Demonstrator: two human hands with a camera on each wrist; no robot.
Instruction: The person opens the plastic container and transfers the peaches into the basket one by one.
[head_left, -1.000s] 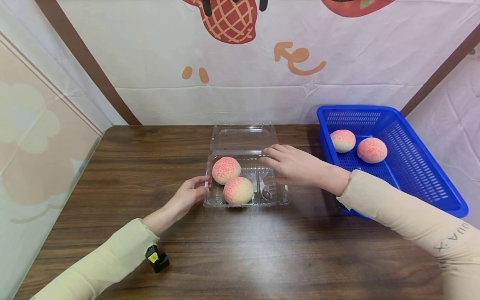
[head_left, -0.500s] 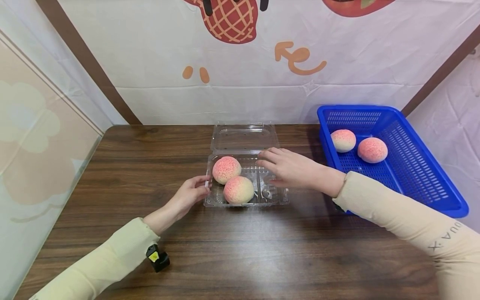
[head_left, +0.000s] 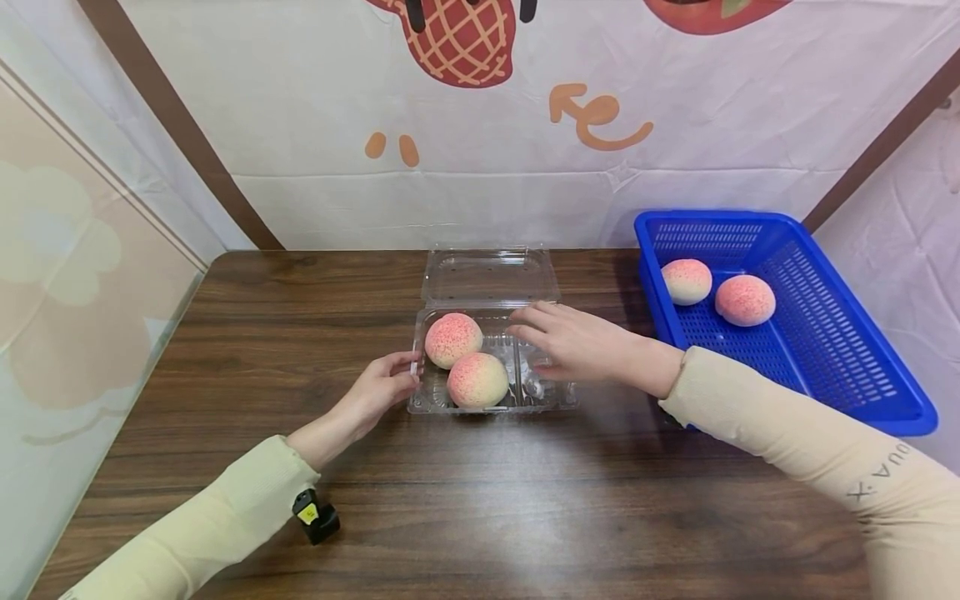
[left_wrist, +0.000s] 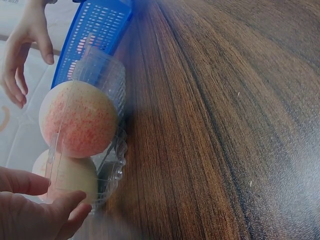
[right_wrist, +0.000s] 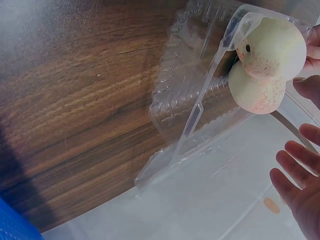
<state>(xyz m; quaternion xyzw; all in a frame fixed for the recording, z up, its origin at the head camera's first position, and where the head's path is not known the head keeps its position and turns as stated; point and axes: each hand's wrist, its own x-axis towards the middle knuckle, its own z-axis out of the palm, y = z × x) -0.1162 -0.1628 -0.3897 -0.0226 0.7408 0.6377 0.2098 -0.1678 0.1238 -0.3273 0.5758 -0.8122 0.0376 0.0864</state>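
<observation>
A clear plastic clamshell box lies on the table with its lid folded back toward the wall. Two pink-and-cream peaches sit in its left part, touching each other. My left hand pinches the box's left rim between thumb and fingers, beside the peaches. Above the box's right part hovers my right hand, fingers relaxed and holding nothing; in the right wrist view its fingers are spread apart from the box. It partly hides the right compartment.
At the right stands a blue plastic basket with two more peaches inside. A printed cloth wall rises behind the brown wooden table. A small black device is at the left cuff.
My right hand has drifted slightly left and nearer to me over the box. The left hand, the box and the peaches stay in place.
</observation>
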